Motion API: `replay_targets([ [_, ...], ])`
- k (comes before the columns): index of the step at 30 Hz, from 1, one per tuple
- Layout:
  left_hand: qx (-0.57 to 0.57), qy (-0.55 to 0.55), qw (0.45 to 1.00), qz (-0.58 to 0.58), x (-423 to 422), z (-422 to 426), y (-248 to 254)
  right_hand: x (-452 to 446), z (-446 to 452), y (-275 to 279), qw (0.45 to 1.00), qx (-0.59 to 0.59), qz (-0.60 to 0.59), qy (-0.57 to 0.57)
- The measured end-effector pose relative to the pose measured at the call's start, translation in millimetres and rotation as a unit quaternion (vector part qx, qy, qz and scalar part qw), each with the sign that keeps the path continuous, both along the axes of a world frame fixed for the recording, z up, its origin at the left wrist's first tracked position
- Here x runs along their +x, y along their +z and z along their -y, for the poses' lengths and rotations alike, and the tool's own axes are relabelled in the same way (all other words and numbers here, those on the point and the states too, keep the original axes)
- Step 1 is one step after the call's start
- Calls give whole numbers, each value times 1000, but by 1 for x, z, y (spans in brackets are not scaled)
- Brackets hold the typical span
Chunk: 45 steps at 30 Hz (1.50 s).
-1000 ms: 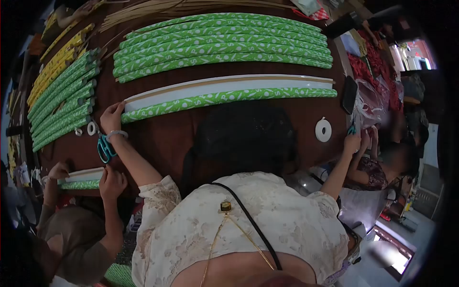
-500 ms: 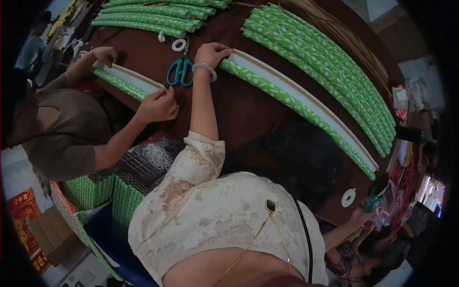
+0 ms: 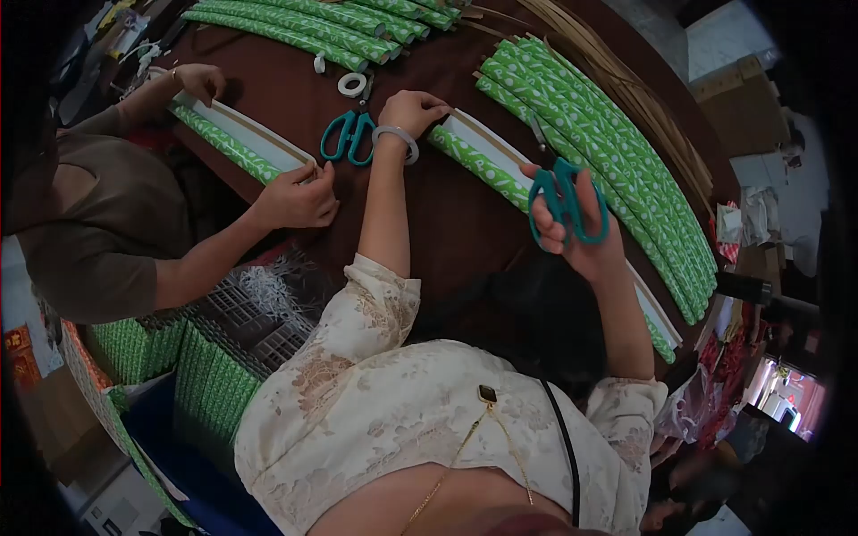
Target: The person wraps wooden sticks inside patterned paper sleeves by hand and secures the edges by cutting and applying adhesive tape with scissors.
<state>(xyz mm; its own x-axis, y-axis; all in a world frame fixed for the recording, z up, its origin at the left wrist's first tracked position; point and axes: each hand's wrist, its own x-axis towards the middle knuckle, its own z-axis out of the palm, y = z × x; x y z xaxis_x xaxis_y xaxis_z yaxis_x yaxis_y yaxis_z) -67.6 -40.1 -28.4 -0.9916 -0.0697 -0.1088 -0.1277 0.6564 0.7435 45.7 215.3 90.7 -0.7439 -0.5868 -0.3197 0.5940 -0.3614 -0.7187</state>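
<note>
My left hand [image 3: 411, 113], a bangle on its wrist, pinches the near-left corner of a long sheet of green-and-white wrapping paper [image 3: 478, 165]. The sheet is partly rolled, its white inside showing along with a brown strip at the edge. Over the middle of this roll, my right hand [image 3: 590, 246] grips teal-handled scissors [image 3: 565, 198], fingers through the loops and blades pointing away from me. My forearm hides part of the roll. Beside my left wrist lies a second pair of teal scissors [image 3: 349, 136], with a white tape roll [image 3: 352, 85] just beyond.
Finished green rolls [image 3: 590, 147] lie side by side at the right, more rolls [image 3: 304, 31] at the far left. Brown strips [image 3: 635, 89] run behind them. A co-worker's hand [image 3: 299, 194] holds another roll [image 3: 228, 146] at left. Below stands a box of green rolls [image 3: 214, 371].
My right hand has come up from the lower right, over the roll, bringing the scissors. My left hand stays at the paper's end. The whole view has shifted slightly.
</note>
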Motion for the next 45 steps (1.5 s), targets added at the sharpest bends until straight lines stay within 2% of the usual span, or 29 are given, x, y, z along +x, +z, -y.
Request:
replay_targets([
  [4,26,-13,999,-15,0,2,-2,-31,26,-10,998,-2,3,69],
  [5,33,-25,999,-28,1,3,-2,-36,33,-9,969,202,-131,57],
  [6,33,-21,999,-26,1,4,-3,-42,38,-10,882,393,-259,41],
  [7,17,-28,999,-24,0,5,-4,-49,40,-21,757,468,-456,-12],
  [9,5,-31,999,-22,-1,4,-5,-72,33,-12,563,639,-520,70],
  [10,1,-21,1000,-21,0,3,-4,-89,28,-18,480,645,-591,71],
  [11,-2,-11,1000,-20,0,3,-2,-104,24,-19,478,645,-592,74],
  [13,5,-5,1000,-23,1,4,-1,-128,23,-10,320,629,-690,160],
  [14,9,-2,1000,-26,1,5,-1,-136,27,-5,296,623,-702,177],
  [15,11,1,1000,-25,1,6,-1,-143,35,2,295,621,-703,179],
  [17,8,3,999,-49,2,8,-2,-155,53,14,277,622,-684,262],
  [21,19,22,999,-43,2,8,-2,-174,78,18,231,603,-694,318],
  [25,19,4,999,-36,2,8,1,-187,93,9,213,575,-711,345],
  [27,4,0,1000,-28,2,8,1,-188,105,7,150,599,-680,395],
  [31,17,-4,998,-60,0,9,-9,-192,116,3,149,592,-686,397],
  [33,27,-7,997,-72,-1,9,-10,-192,120,2,121,579,-696,407],
  [37,17,-3,997,-81,1,6,-7,-191,123,1,124,568,-707,402],
  [39,11,-1,996,-83,2,6,-5,-194,126,-1,96,572,-703,410],
  [45,8,-3,997,-76,2,7,-4,-198,129,-9,95,567,-710,407],
])
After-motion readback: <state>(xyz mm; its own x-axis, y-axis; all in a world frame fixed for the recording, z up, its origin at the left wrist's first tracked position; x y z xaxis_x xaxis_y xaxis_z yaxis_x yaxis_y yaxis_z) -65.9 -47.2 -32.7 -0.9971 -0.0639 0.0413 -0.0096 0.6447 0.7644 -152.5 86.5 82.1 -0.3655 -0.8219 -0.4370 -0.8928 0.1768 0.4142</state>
